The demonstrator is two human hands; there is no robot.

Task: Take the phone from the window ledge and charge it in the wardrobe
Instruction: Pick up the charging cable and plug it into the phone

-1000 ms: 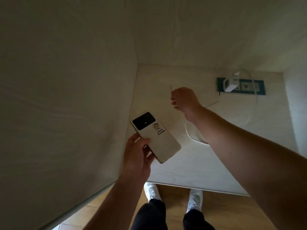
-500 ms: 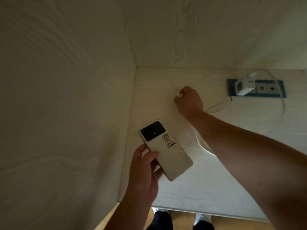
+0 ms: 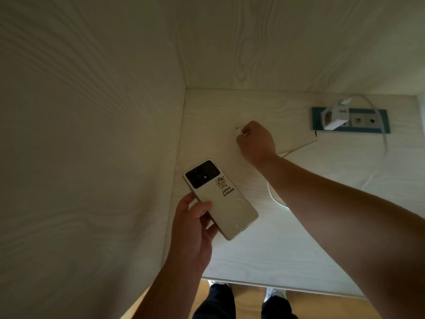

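Observation:
My left hand (image 3: 192,229) holds a cream phone (image 3: 220,199) back side up, with a black camera block and a small cartoon sticker, just above the pale wardrobe shelf (image 3: 264,256). Farther in, my right hand (image 3: 256,141) is closed around the plug end of a white charging cable (image 3: 296,148); the small connector tip (image 3: 239,131) sticks out of my fingers to the left. The cable runs right across the shelf and loops up to a white charger (image 3: 333,117) plugged into a blue-framed socket strip (image 3: 368,122). Part of the cable lies hidden under my right forearm.
The wardrobe's wood-grain side wall (image 3: 92,134) stands close on the left and the back wall (image 3: 276,42) rises behind. The shelf's front edge (image 3: 287,288) is near my body; below it I see my shoes and a wooden floor (image 3: 248,300).
The view has tilted up and in toward the shelf. My right hand stays closed on the cable end, moved slightly deeper. The phone stays in my left hand.

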